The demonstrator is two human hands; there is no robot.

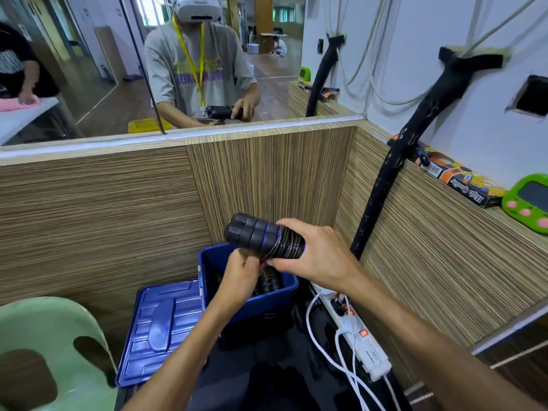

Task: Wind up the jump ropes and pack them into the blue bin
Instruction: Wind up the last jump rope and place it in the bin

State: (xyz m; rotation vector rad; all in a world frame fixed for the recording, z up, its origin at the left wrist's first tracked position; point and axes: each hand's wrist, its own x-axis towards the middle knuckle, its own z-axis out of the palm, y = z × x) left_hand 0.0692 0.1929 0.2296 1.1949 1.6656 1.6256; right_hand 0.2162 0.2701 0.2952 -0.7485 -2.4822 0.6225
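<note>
Left hand (241, 272), mid-frame, pinches the loose cord end under the jump rope (264, 240); I'd tuck it snug so the coil holds. Right hand (318, 255) is wrapped round the wound handles, right above the blue bin (252, 304), lid (161, 330) lower left. Wood-grain walls, mirror up top, power strip (355, 330) lower right.

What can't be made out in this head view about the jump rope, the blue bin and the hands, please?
- Head view: the wound jump rope's loose cord end is hidden under the left hand and right hand.
- Head view: the blue bin's contents are mostly hidden by the left hand and forearm; only some dark coils show, too dim to count.
- Head view: the blue lid's near corner is hidden by the left forearm.
</note>
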